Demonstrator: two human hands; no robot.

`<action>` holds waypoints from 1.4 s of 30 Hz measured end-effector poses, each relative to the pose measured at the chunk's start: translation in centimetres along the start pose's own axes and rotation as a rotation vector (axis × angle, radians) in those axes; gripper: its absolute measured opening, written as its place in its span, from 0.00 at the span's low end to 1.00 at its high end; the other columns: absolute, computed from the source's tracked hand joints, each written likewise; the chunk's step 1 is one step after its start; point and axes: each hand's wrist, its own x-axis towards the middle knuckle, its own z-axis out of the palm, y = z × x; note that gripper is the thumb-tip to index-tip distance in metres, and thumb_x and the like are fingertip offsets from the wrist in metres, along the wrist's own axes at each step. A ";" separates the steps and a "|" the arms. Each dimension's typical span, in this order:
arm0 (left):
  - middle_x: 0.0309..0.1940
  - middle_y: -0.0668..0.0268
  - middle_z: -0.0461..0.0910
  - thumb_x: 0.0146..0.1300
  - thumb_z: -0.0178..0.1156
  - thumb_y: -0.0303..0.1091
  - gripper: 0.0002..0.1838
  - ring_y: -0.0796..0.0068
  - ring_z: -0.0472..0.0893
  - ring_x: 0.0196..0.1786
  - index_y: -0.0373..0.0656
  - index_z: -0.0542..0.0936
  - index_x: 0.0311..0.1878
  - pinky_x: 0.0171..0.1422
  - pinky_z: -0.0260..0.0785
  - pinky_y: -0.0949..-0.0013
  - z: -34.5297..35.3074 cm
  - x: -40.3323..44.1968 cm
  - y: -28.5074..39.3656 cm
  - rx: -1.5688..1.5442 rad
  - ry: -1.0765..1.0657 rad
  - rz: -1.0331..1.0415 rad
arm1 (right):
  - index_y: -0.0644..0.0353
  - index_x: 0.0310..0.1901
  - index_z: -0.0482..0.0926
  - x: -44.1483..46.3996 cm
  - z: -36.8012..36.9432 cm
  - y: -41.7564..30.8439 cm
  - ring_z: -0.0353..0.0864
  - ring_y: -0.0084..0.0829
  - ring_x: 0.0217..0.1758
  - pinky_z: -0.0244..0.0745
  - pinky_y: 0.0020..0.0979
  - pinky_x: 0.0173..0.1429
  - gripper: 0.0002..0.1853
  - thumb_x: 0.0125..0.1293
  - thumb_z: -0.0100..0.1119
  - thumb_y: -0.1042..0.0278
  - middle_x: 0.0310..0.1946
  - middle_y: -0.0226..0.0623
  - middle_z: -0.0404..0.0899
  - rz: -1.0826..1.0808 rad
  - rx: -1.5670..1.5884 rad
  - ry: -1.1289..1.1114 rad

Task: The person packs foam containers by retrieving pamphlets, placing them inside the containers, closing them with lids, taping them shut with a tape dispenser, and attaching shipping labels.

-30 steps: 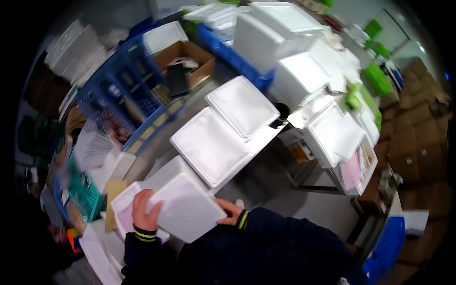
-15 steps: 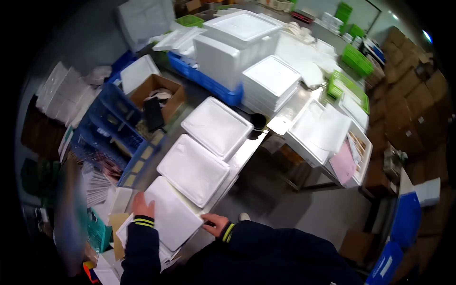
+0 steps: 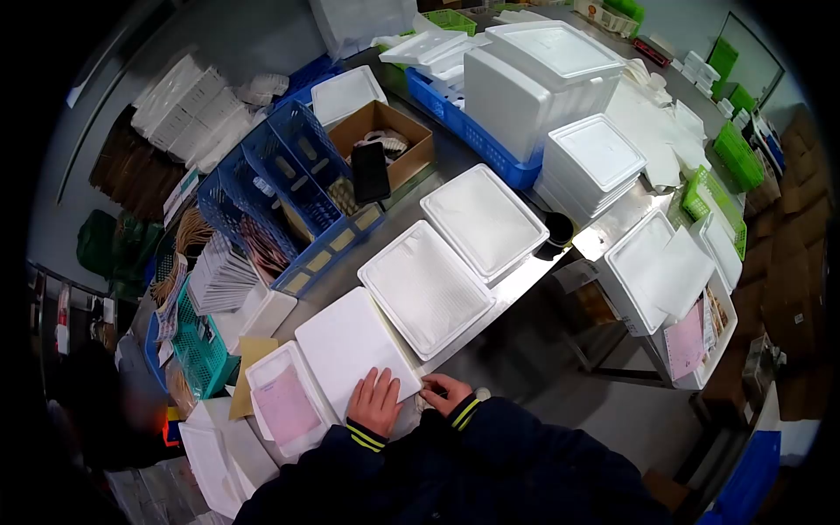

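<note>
A white foam box (image 3: 354,343) with a plain smooth top lies in front of me on the metal table. My left hand (image 3: 376,402) rests flat on its near part, fingers stretched out. At the box's near right corner is my right hand (image 3: 444,392), its fingers curled together in a pinch; what lies between them, if anything, is hidden. A thin yellowish strip (image 3: 395,337) runs along the box's right side. Left of the box, a pink sheet (image 3: 287,406) lies in an open white foam tray (image 3: 264,373). Beyond it sit two lidded foam boxes, a nearer one (image 3: 426,289) and a farther one (image 3: 484,220).
A blue divided crate (image 3: 328,254) stands at the left, with a black phone-like object (image 3: 370,173) and a cardboard box (image 3: 411,162) behind. Stacked foam boxes (image 3: 582,162) and a blue basket (image 3: 472,127) are farther back. A teal basket (image 3: 199,337) sits at the left.
My left hand has moved from the box's left edge to its near part. My right hand stays at the corner. The view has shifted, and the pink sheet now shows.
</note>
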 end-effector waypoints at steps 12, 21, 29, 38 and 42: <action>0.53 0.52 0.71 0.47 0.63 0.26 0.21 0.50 0.69 0.58 0.33 0.74 0.47 0.58 0.65 0.62 -0.6 2.9 -1.9 -0.244 -0.034 0.021 | 0.69 0.39 0.76 0.7 0.6 0.9 0.77 0.22 0.28 0.72 0.22 0.33 0.09 0.61 0.56 0.71 0.25 0.35 0.78 0.278 0.556 0.050; 0.54 0.52 0.71 0.44 0.63 0.20 0.23 0.52 0.68 0.60 0.34 0.74 0.48 0.62 0.62 0.63 -0.6 2.7 -4.9 -0.444 -0.117 0.106 | 0.67 0.41 0.77 -0.6 3.3 0.9 0.78 0.21 0.31 0.73 0.20 0.34 0.10 0.59 0.58 0.71 0.30 0.33 0.79 0.435 0.654 -0.034; 0.52 0.51 0.72 0.45 0.63 0.22 0.20 0.51 0.69 0.58 0.32 0.75 0.46 0.60 0.64 0.63 -0.2 2.5 -5.7 -0.423 -0.084 0.218 | 0.59 0.38 0.78 -0.7 5.7 1.4 0.74 0.16 0.30 0.68 0.15 0.30 0.08 0.58 0.60 0.68 0.28 0.26 0.77 0.455 0.924 0.153; 0.53 0.49 0.71 0.50 0.57 0.19 0.19 0.50 0.68 0.60 0.31 0.73 0.49 0.62 0.60 0.61 1.1 1.7 -6.2 -0.448 -0.003 0.271 | 0.61 0.39 0.77 -0.4 7.7 1.0 0.70 0.15 0.25 0.65 0.14 0.26 0.08 0.60 0.59 0.68 0.27 0.26 0.76 0.382 1.095 0.360; 0.52 0.49 0.72 0.50 0.57 0.19 0.18 0.49 0.69 0.59 0.32 0.74 0.48 0.62 0.61 0.60 1.4 1.6 -6.3 -0.470 0.044 0.297 | 0.61 0.40 0.78 -0.4 6.9 0.5 0.68 0.14 0.22 0.63 0.13 0.25 0.09 0.60 0.58 0.67 0.26 0.26 0.76 0.349 1.082 0.435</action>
